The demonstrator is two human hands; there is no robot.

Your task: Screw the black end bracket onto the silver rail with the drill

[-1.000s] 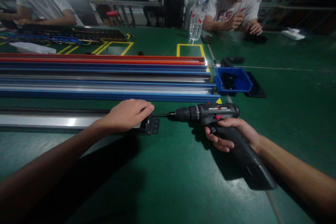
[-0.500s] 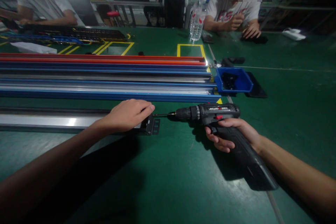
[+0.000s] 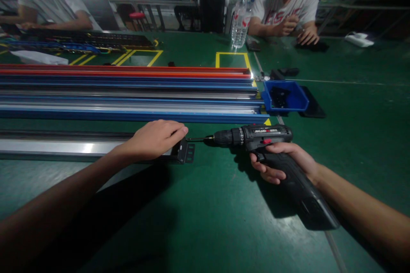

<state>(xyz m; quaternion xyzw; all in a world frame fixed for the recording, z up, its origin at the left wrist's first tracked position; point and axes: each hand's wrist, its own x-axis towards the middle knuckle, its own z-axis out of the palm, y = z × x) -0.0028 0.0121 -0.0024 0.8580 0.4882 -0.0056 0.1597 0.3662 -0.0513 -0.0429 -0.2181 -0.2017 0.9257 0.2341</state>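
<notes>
My left hand (image 3: 156, 138) lies over the right end of a black and silver metal rail (image 3: 64, 147), gripping it from above against the table; its fingertips curl partly out of sight. A black end bracket (image 3: 188, 153) with slots sticks out from that end, just beyond my thumb. My right hand (image 3: 288, 160) is wrapped around the handle of a black cordless drill (image 3: 265, 136), which points left. The drill's long bit (image 3: 198, 139) reaches the upper part of the bracket. Whether a screw sits at its tip is too small to tell.
Behind the rail lie several blue, black and orange rails (image 3: 128, 117). A blue bin (image 3: 299, 100) with small black parts stands at their right end. Farther back are clear plastic bottles (image 3: 238, 30), a white power strip (image 3: 358, 39) and people seated across the green table (image 3: 211, 230).
Both hands, the drill and the rail hold practically the same positions. The view has shifted very slightly. Across the table, a co-worker's hands have moved a little.
</notes>
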